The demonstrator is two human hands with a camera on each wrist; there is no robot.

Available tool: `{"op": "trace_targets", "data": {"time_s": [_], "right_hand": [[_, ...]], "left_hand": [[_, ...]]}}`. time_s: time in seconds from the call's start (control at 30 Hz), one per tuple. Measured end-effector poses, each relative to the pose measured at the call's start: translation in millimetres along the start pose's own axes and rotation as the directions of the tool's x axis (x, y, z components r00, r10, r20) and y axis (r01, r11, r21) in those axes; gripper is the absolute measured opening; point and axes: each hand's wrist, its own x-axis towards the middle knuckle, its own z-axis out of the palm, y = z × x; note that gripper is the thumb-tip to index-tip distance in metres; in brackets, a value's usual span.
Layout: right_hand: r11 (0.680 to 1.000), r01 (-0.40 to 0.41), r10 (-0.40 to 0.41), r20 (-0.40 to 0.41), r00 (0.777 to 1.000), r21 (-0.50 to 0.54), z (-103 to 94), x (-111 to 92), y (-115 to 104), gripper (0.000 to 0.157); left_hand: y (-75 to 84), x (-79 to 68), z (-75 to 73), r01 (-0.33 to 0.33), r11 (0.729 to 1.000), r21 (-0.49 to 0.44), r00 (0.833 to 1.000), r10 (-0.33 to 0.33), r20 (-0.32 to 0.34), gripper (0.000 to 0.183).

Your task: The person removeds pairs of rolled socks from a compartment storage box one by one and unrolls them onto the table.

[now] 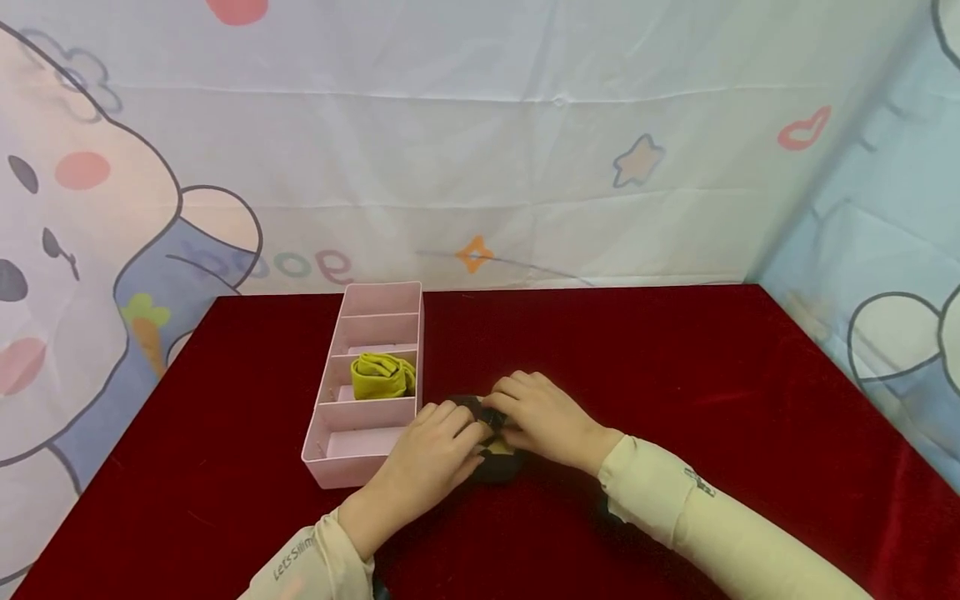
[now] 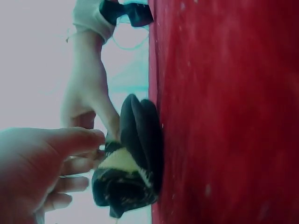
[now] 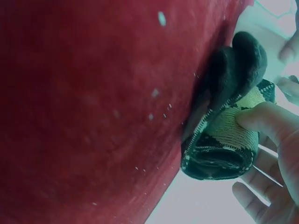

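A rolled dark sock (image 1: 497, 468) with a yellow patterned band lies on the red cloth, between both hands. The left hand (image 1: 431, 450) bends its fingers over the near left side of the roll; in the left wrist view its thumb and fingertips meet the sock's upper part (image 2: 122, 161). From the right, the right hand (image 1: 551, 421) pinches the roll. Its thumb presses on the yellow knit (image 3: 233, 128) in the right wrist view, with the other fingers behind. The coiled end and a folded dark flap show there; in the head view the hands partly cover the sock.
Just left of the hands stands a pink divided box (image 1: 311, 433) with a row of compartments. A yellow-green rolled cloth item (image 1: 382, 377) sits in the second compartment from the near end. Red velvet cloth (image 1: 675, 358) covers the table, and a printed curtain (image 1: 525, 150) hangs behind.
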Motion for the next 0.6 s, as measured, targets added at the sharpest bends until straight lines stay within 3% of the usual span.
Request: {"op": "trace_targets", "data": {"time_s": [0.33,0.47,0.6], "right_hand": [[0.999,0.009,-0.010,-0.017,1.000,-0.041,-2.6,9.1,6.3,0.037],[0.998,0.004,-0.006,-0.032,0.999,-0.057,-2.5,10.1,8.0,0.036],[0.997,0.000,-0.003,-0.038,0.999,-0.076,-1.2,10.9,8.3,0.037]], "left_hand": [[7.2,-4.7,6.8,-0.062,0.981,0.183,0.997,0.051,0.062,0.024],[12.3,-5.3,10.7,-0.049,0.987,0.155,0.996,0.036,0.085,0.023],[17.1,-9.3,15.4,0.045,0.997,0.065,0.993,-0.051,0.108,0.023]]}}
